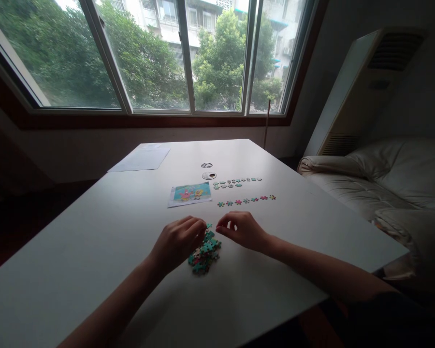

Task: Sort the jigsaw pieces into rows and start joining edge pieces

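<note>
A heap of small jigsaw puzzle pieces (205, 253), mostly teal with some pink and tan, lies on the white table (268, 285). Over the heap's left side, my left hand (179, 241) has its fingers curled, with a teal puzzle piece (209, 225) at the fingertips. To the right of that piece, my right hand (244, 229) is closed in a pinch; whatever is between its fingertips is too small to make out. Beyond the hands, one row of loose puzzle pieces (238, 202) runs to the right, with shorter rows of pieces (238, 181) behind it.
A printed cartoon picture (191, 193) lies left of the rows. Two round items (209, 176) sit farther back, and white paper (139, 158) covers the far left corner. Right of the table stands a pale sofa (348, 181); windows (155, 58) are ahead.
</note>
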Demonstrator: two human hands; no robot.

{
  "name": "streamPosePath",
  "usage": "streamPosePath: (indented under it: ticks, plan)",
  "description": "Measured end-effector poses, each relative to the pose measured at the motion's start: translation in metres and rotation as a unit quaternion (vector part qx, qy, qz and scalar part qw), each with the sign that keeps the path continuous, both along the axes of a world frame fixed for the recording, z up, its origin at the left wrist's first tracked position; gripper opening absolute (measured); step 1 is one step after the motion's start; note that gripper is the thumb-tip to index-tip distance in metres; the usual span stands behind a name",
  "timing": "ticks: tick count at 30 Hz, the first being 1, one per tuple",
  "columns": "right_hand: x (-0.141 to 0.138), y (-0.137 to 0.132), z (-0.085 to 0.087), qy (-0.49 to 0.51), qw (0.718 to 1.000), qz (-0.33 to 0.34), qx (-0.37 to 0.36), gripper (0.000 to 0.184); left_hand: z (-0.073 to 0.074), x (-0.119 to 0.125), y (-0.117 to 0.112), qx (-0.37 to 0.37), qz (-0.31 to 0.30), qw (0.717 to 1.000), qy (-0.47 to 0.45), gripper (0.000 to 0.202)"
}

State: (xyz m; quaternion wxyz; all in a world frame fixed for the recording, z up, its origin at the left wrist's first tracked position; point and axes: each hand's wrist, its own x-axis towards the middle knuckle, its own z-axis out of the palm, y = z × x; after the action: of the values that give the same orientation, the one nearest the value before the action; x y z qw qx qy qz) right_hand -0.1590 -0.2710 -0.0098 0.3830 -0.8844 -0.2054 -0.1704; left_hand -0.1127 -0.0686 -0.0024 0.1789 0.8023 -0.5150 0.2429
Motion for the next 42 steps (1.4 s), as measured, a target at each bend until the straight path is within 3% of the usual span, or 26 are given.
streamPosePath:
  ticks: [15, 23, 28, 42]
  plan:
    - [-0.002, 0.004, -0.002, 0.005, 1.000, -0.005, 0.015, 0.010, 0.009, -0.010, -0.007, 0.079, -0.011, 0.987, -0.139, 0.015]
    - [0.004, -0.009, 0.001, -0.072, 0.997, -0.024, -0.005, 0.011, -0.004, 0.001, 0.002, -0.051, 0.038, 0.998, 0.015, 0.020]
    - [0.004, -0.015, 0.002, -0.125, 0.991, -0.010, -0.040, 0.012, -0.007, 0.004, 0.003, -0.093, 0.020, 0.989, 0.115, 0.018]
    - [0.003, -0.011, 0.003, -0.168, 0.984, 0.014, -0.064, 0.013, -0.003, -0.004, -0.004, -0.128, -0.003, 0.982, 0.138, 0.009]
